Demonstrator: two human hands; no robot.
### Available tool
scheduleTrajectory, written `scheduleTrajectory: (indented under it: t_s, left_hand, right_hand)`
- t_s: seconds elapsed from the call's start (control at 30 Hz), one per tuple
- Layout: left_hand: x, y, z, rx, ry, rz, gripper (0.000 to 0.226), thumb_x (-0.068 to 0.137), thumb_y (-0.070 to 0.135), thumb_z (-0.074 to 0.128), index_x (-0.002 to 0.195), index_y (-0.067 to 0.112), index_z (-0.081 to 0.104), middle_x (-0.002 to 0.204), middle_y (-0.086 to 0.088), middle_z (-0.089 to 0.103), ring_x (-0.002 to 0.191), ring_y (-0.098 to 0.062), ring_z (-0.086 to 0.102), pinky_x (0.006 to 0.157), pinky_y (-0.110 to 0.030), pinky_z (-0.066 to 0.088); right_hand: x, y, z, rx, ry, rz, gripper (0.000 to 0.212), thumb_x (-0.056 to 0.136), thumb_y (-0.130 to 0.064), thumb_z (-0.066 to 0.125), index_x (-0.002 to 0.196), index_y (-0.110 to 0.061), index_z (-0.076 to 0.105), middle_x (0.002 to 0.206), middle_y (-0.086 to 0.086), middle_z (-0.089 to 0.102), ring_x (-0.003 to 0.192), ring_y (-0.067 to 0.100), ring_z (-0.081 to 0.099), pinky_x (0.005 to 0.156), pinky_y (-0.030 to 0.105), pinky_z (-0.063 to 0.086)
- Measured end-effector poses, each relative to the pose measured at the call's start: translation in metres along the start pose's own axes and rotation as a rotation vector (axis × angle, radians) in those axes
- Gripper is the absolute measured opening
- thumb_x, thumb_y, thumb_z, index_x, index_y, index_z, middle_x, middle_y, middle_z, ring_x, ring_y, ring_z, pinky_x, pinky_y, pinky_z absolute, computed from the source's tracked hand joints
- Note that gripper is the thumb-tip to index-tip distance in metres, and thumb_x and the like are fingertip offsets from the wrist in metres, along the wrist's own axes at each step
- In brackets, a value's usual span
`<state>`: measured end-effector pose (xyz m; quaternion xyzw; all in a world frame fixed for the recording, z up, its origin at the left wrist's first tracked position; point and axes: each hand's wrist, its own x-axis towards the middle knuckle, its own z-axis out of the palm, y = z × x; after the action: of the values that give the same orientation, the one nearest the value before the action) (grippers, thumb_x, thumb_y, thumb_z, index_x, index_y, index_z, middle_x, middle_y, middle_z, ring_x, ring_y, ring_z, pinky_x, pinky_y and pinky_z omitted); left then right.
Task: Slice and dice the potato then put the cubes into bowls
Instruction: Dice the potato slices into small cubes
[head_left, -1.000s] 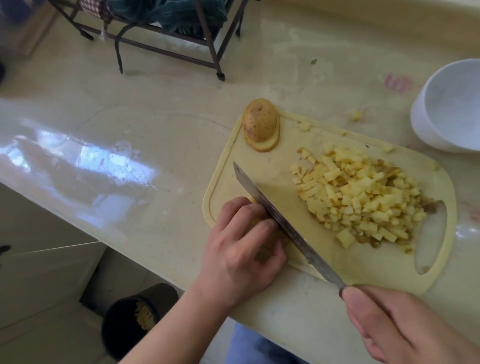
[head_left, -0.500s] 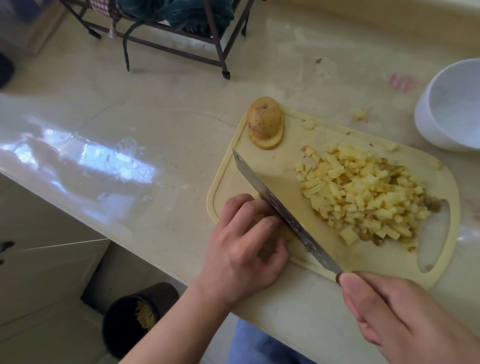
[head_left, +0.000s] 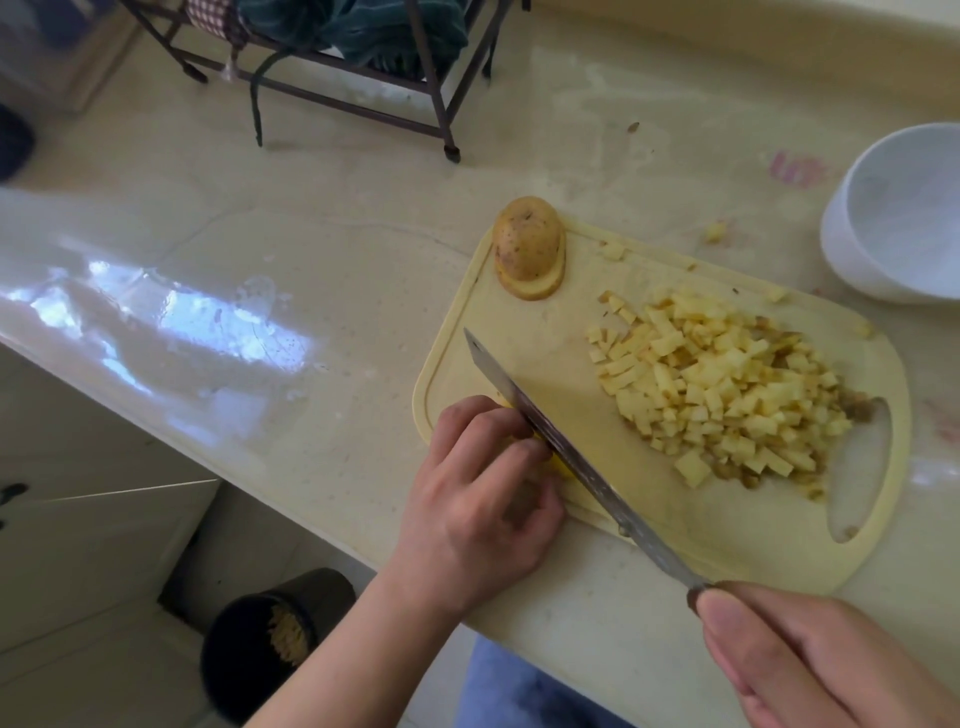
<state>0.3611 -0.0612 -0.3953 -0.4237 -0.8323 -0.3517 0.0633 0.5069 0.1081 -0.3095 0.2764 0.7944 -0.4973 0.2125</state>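
Note:
A pale yellow cutting board (head_left: 649, 525) lies on the counter. On its right half sits a pile of potato cubes (head_left: 727, 395). A potato end piece (head_left: 529, 247) stands at the board's far left corner. My left hand (head_left: 478, 499) curls its fingers over potato strips (head_left: 558, 464) at the board's near left edge; they are mostly hidden. My right hand (head_left: 810, 660) grips the handle of a long knife (head_left: 566, 452), whose blade lies right against my left fingers. A white bowl (head_left: 904, 213) stands off the board at the far right.
A dark metal rack (head_left: 363, 93) with cloth on it stands at the back of the counter. A few stray cubes (head_left: 716, 232) lie near the bowl. Below the counter's edge, on the floor, is a black bin (head_left: 270, 639) with peelings.
The knife blade has shifted slightly left along the strips under my left hand, and my fingers have drawn back a little. The cube pile and end piece are unmoved.

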Motion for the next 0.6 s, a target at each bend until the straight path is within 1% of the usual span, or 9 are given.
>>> scheduleTrajectory:
  t_s: [0.1,0.13,0.2,0.27,0.3,0.37,0.4,0.5,0.6]
  left_hand:
    - [0.0,-0.001,0.001,-0.006,0.004,0.001,0.012,0.078,0.005,0.077,0.086,-0.002,0.076,0.095,-0.017,0.069,0.099,-0.038,0.062,0.088,-0.04,0.052]
    - [0.0,-0.001,0.001,-0.006,0.003,0.001,0.012,0.078,0.005,0.077,0.086,-0.002,0.076,0.095,-0.017,0.069,0.099,-0.038,0.062,0.088,-0.04,0.053]
    - [0.0,-0.002,0.002,-0.006,-0.001,0.005,0.011,0.079,0.005,0.076,0.086,-0.003,0.076,0.095,-0.017,0.069,0.099,-0.038,0.062,0.088,-0.041,0.053]
    - [0.001,-0.002,0.001,-0.008,-0.004,0.013,0.011,0.079,0.005,0.074,0.086,-0.003,0.076,0.094,-0.017,0.069,0.098,-0.038,0.063,0.088,-0.041,0.053]
    - [0.002,-0.002,0.001,-0.008,-0.003,0.015,0.01,0.078,0.004,0.074,0.085,-0.003,0.076,0.093,-0.017,0.068,0.097,-0.038,0.063,0.088,-0.041,0.053]
    - [0.003,-0.002,0.0,-0.013,-0.002,0.017,0.009,0.077,0.002,0.074,0.084,-0.003,0.075,0.092,-0.017,0.068,0.095,-0.037,0.063,0.088,-0.039,0.052]
    - [0.004,-0.001,0.0,-0.017,-0.002,0.02,0.008,0.076,0.002,0.074,0.083,-0.003,0.075,0.092,-0.017,0.068,0.094,-0.037,0.062,0.088,-0.038,0.052]
    - [0.003,-0.001,-0.002,-0.019,-0.006,0.019,0.008,0.076,0.003,0.074,0.083,-0.002,0.074,0.093,-0.016,0.068,0.094,-0.036,0.061,0.089,-0.037,0.052]
    - [0.002,-0.001,-0.001,-0.013,-0.007,0.015,0.008,0.078,0.005,0.074,0.083,-0.002,0.074,0.094,-0.016,0.068,0.093,-0.037,0.062,0.089,-0.037,0.051]
  right_hand:
    - [-0.008,0.004,0.0,-0.005,-0.009,0.105,0.093,0.045,-0.105,0.02,0.066,-0.022,0.054,0.05,-0.002,0.05,0.047,0.004,0.051,0.047,0.01,0.032]
    - [-0.008,0.007,0.001,-0.012,-0.006,0.124,0.097,0.04,-0.107,0.018,0.07,-0.023,0.056,0.052,-0.002,0.052,0.049,0.005,0.052,0.048,0.012,0.034]
    - [-0.008,0.009,0.003,-0.024,-0.006,0.133,0.101,0.037,-0.108,0.017,0.076,-0.025,0.059,0.055,-0.001,0.056,0.051,0.005,0.054,0.052,0.015,0.037]
    - [-0.004,0.005,0.004,-0.01,-0.002,0.104,0.096,0.042,-0.106,0.02,0.074,-0.024,0.059,0.055,-0.002,0.055,0.051,0.005,0.054,0.05,0.013,0.036]
    - [-0.001,0.001,0.005,0.005,-0.007,0.076,0.09,0.05,-0.103,0.023,0.073,-0.023,0.057,0.053,-0.002,0.053,0.05,0.006,0.052,0.049,0.013,0.035]
    - [0.01,-0.009,0.007,0.008,-0.042,0.01,0.073,0.065,-0.091,0.026,0.07,-0.023,0.052,0.05,-0.003,0.048,0.047,0.006,0.047,0.048,0.015,0.031]
    - [0.016,-0.012,0.008,0.009,-0.057,-0.019,0.068,0.068,-0.085,0.025,0.071,-0.023,0.05,0.049,-0.003,0.045,0.047,0.005,0.045,0.049,0.017,0.031]
    - [0.03,-0.017,0.007,0.007,-0.05,-0.081,0.066,0.073,-0.082,0.024,0.071,-0.02,0.046,0.048,-0.002,0.039,0.045,0.007,0.038,0.048,0.024,0.029]
    - [0.029,-0.012,0.002,0.023,-0.033,-0.089,0.066,0.075,-0.082,0.027,0.067,-0.019,0.046,0.047,-0.001,0.037,0.043,0.006,0.036,0.046,0.021,0.028]
